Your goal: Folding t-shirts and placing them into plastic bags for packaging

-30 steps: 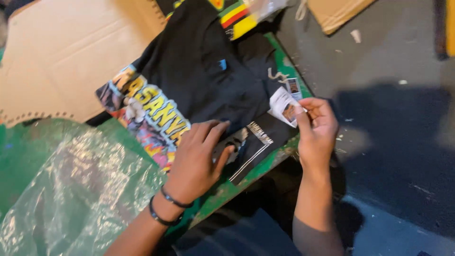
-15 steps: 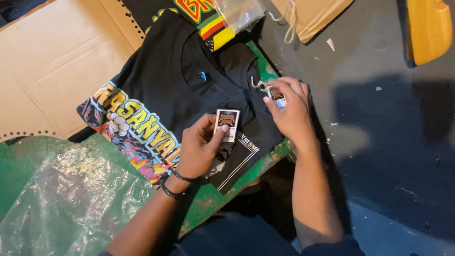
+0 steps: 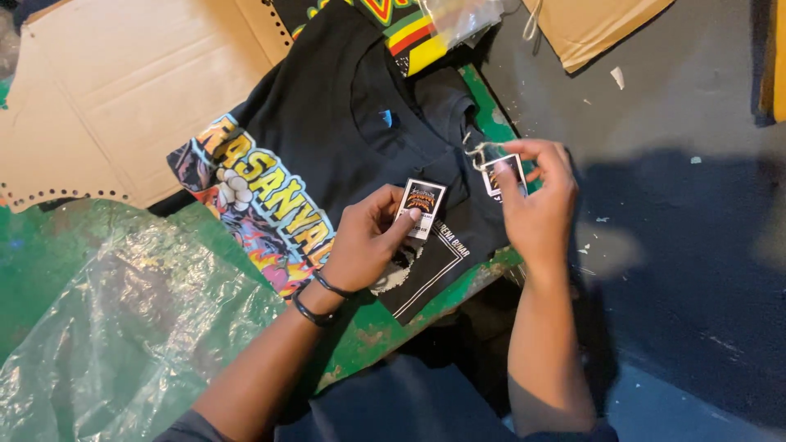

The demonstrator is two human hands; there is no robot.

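Tags, two of them, one per hand. Left hand [image 3: 368, 241] pinches a small card tag [image 3: 420, 208] by its lower edge, thumb and fingers closed on it, tag upright-ish with its long axis tilted slightly, face toward the camera. Right hand [image 3: 536, 205] grips a second tag [image 3: 501, 173] between fingertips, with a pale string loop [image 3: 483, 151] coming off its top left. The tags sit near each other but apart, the right one higher and to the right; the gap between them runs roughly left-right across the folded black t-shirt [image 3: 344, 123]. The shirt lies under and ahead of both hands, collar area just beyond the tags, colourful print [image 3: 262, 205] off to the left. Left hand is nearer the shirt's lower front; right hand hangs over its right edge at the rim of the green table [image 3: 393, 327]. Clear plastic bag [image 3: 123, 327] lies lower left, cardboard sheet [image 3: 123, 90] behind. Whether the string is threaded into the shirt: cannot tell.
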